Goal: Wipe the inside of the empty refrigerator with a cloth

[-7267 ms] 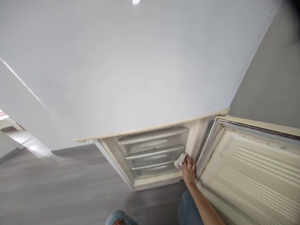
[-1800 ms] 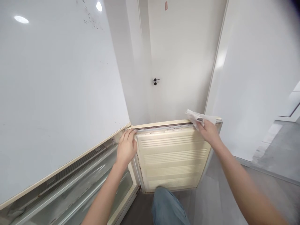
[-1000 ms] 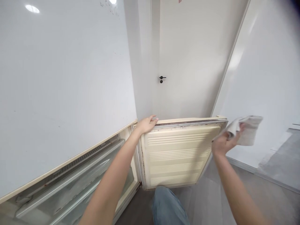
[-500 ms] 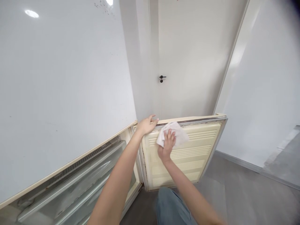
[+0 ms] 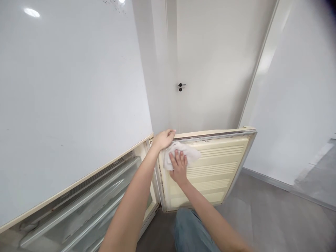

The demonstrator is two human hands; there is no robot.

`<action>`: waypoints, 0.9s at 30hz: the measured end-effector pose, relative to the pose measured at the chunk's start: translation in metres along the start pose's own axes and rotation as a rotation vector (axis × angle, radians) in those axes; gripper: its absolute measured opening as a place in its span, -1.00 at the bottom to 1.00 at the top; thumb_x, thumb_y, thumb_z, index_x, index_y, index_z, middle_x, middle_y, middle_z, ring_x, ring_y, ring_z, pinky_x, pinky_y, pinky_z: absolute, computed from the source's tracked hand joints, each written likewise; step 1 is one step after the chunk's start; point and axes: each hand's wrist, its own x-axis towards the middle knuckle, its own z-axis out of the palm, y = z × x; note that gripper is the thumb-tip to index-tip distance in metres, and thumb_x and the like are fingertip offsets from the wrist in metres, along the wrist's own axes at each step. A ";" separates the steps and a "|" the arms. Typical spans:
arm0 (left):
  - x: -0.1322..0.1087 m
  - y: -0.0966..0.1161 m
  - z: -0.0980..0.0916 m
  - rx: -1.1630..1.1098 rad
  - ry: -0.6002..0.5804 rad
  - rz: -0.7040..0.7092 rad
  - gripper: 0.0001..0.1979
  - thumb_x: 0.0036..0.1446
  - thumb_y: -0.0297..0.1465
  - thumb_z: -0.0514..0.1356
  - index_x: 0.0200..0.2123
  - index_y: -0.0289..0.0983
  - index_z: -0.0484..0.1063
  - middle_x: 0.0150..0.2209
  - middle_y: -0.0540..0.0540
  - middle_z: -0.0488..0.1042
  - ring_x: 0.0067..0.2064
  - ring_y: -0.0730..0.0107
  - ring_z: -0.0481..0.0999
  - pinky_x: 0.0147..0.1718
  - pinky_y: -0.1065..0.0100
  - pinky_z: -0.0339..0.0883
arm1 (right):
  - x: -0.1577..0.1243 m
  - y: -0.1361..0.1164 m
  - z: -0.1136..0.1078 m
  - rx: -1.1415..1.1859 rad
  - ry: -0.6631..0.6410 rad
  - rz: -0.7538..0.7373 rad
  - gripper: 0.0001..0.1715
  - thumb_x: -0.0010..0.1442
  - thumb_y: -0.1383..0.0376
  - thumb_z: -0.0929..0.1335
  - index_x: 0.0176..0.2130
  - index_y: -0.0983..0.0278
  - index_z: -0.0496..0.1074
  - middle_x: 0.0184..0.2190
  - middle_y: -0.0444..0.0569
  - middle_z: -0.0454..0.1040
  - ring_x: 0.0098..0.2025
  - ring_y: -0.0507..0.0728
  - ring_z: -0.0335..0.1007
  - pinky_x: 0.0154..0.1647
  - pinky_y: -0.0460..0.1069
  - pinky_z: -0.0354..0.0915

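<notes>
An open cream fridge door [image 5: 210, 182] shows its ribbed inner panel, with dark stains along the gasket. My left hand [image 5: 163, 139] is closed over the door's top edge near the hinge side. Under my right hand [image 5: 179, 168] a white cloth [image 5: 193, 154] lies pressed against the panel's upper left part. The fingers of my right hand are spread flat on the cloth.
To the left is the fridge body with glass-fronted compartments [image 5: 86, 210] below a large white surface [image 5: 73, 87]. A white room door [image 5: 210, 63] with a black handle [image 5: 180, 85] stands behind. Grey floor [image 5: 262, 210] lies at the right.
My right hand and the cloth have moved left across the panel, closer to my left hand. My left hand stays on the door edge, its fingers now closer together.
</notes>
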 end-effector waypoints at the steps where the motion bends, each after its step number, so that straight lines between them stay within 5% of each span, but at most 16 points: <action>1: 0.000 0.000 0.000 0.004 0.002 -0.001 -0.49 0.26 -0.02 -0.16 0.02 -0.07 0.43 0.02 -0.04 0.55 0.08 0.06 0.48 0.00 0.13 0.32 | -0.001 0.014 -0.003 -0.018 0.050 0.046 -0.33 0.17 0.26 0.17 0.26 0.24 0.24 0.29 0.17 0.17 0.40 0.36 -0.22 0.29 0.39 -0.08; 6: -0.002 0.000 0.003 0.032 0.018 0.002 -0.51 0.25 -0.02 -0.14 -0.02 -0.05 0.45 0.01 -0.03 0.56 0.06 0.06 0.48 -0.02 0.13 0.33 | 0.007 0.095 -0.032 0.000 0.337 0.285 -0.22 0.18 0.20 0.18 0.32 0.42 0.05 0.35 0.33 -0.05 0.42 0.39 -0.46 0.29 0.48 -0.25; 11: 0.000 -0.002 0.005 0.055 0.023 0.001 -0.46 0.22 0.04 -0.15 -0.11 -0.05 0.52 -0.09 -0.06 0.61 -0.02 0.01 0.52 -0.10 0.11 0.34 | 0.021 0.169 -0.076 0.069 0.620 0.771 -0.17 0.27 0.13 0.10 0.39 0.42 -0.21 0.39 0.26 -0.16 0.43 0.31 -0.41 0.35 0.38 -0.28; 14: 0.001 -0.002 0.006 0.056 0.030 -0.002 -0.47 0.21 0.04 -0.14 -0.12 -0.04 0.53 -0.11 -0.06 0.61 -0.04 0.04 0.52 -0.12 0.15 0.34 | 0.022 0.187 -0.085 0.087 0.662 0.872 -0.14 0.29 0.06 0.10 0.38 0.46 -0.19 0.38 0.26 -0.11 0.42 0.30 -0.32 0.37 0.31 -0.22; 17: 0.000 -0.001 0.006 0.060 0.034 -0.009 -0.48 0.21 0.03 -0.12 -0.12 -0.04 0.53 -0.11 -0.04 0.61 -0.04 0.07 0.52 -0.11 0.18 0.33 | 0.018 0.177 -0.076 0.114 0.657 0.832 -0.13 0.27 0.08 0.12 0.38 0.47 -0.18 0.39 0.24 -0.14 0.42 0.32 -0.34 0.38 0.31 -0.28; 22: -0.001 0.001 0.006 0.086 0.034 -0.021 -0.50 0.21 0.03 -0.12 -0.11 -0.02 0.52 -0.11 -0.03 0.61 -0.04 0.07 0.53 -0.13 0.18 0.33 | 0.014 0.122 -0.043 0.141 0.577 0.704 -0.15 0.25 0.19 0.14 0.39 0.39 -0.22 0.39 0.23 -0.15 0.43 0.33 -0.42 0.33 0.42 -0.32; 27: -0.001 0.000 0.007 0.111 0.043 -0.025 -0.49 0.22 0.02 -0.13 -0.11 -0.04 0.53 -0.11 -0.06 0.61 -0.04 0.08 0.53 -0.13 0.19 0.33 | 0.002 0.056 -0.006 0.103 0.401 0.372 -0.22 0.28 0.21 0.11 0.39 0.35 -0.17 0.40 0.26 -0.22 0.42 0.39 -0.50 0.27 0.51 -0.29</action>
